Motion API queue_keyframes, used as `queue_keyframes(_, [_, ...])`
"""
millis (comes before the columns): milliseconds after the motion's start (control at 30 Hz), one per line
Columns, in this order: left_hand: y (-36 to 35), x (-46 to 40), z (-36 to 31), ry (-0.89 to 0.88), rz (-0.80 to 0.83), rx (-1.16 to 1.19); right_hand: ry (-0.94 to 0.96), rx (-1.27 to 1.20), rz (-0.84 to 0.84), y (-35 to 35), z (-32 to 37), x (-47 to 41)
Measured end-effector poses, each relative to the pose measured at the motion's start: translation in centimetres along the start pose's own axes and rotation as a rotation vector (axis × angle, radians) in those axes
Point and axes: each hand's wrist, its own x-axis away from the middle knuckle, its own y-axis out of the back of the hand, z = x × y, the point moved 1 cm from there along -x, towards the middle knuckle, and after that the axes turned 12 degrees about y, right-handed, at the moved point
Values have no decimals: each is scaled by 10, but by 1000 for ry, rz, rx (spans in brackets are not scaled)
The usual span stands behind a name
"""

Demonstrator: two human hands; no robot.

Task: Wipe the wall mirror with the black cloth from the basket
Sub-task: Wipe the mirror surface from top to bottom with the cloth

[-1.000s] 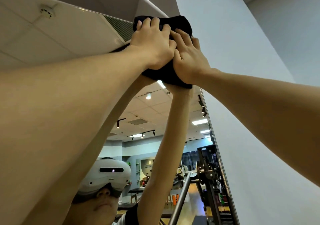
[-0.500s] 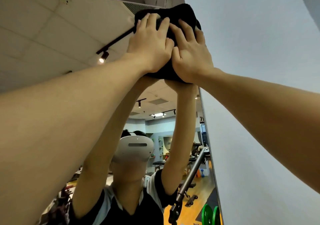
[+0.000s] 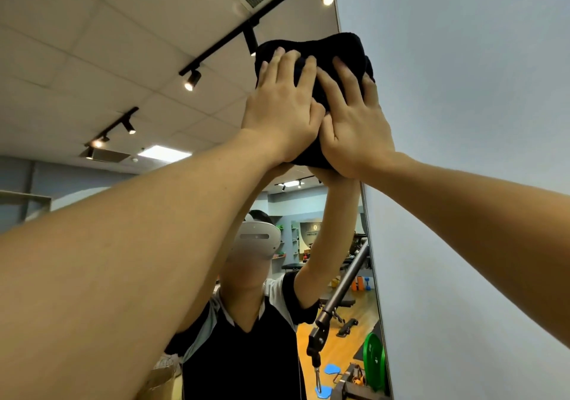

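1. Both hands are raised high, side by side, pressing a black cloth (image 3: 324,57) flat against a wall mirror (image 3: 129,69); the left hand (image 3: 282,112) lies with fingers straight and spread over the cloth's left half; the right hand (image 3: 354,122) lies the same way over its right half; neither curls round the fabric, both simply push it onto the glass.
2. Bunched cloth shows above the fingertips and below the heels of the palms; it sits near the mirror's upper right corner, close to the right edge where the glass meets a pale grey wall (image 3: 462,91).
3. Bare forearms reach up from the lower corners of the view.
4. Reflected in the glass: the person's raised arms, a white headset, a dark top, ceiling track lights (image 3: 192,80), and a gym floor with green weight plates (image 3: 373,359).
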Motion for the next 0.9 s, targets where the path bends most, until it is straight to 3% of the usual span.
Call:
queue_keyframes(500, [22,0,41,-28,7,-57,-10,116,3,-13,48,-11])
queue_keyframes(900, [79,17,163,38,-42,-110,68,114,-9,-55,167,-61])
